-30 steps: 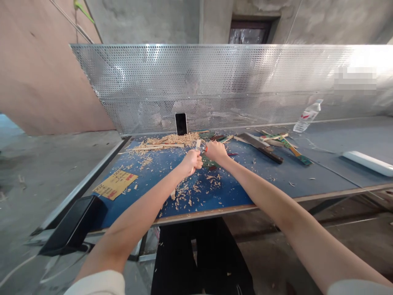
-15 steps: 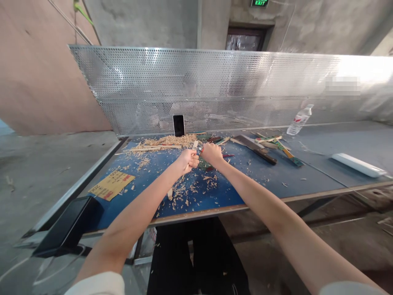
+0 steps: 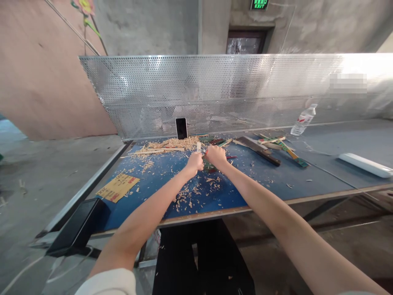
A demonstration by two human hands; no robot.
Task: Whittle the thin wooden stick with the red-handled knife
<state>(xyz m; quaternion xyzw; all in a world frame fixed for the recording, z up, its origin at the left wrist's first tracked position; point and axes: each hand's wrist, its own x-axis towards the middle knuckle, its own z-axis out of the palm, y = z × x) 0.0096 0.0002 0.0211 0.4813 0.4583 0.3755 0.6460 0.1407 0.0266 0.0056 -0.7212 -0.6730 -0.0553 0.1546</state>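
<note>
Over the far middle of the blue bench my left hand (image 3: 195, 163) is closed around a small pale wood piece (image 3: 199, 146), whose top end sticks up above the fingers. My right hand (image 3: 215, 155), closed and close beside it, grips a small knife (image 3: 206, 152); a bit of red shows at its handle, and most of it is hidden by the fingers. The blade meets or nearly meets the wood; exact contact is too small to tell. Wood shavings (image 3: 188, 142) lie heaped behind the hands and scattered in front of them.
A phone (image 3: 181, 128) leans against the perforated metal screen (image 3: 138, 90). To the right lie a large dark-handled blade (image 3: 260, 151), painted wood strips (image 3: 291, 153), a tilted plastic bottle (image 3: 303, 119) and a white bar (image 3: 365, 164). Sandpaper (image 3: 118, 187) and a black box (image 3: 76, 225) are left.
My left hand has moved slightly right, closer to my right hand, and its fingers show less. Both hands keep their hold. The whole view has shifted a little.
</note>
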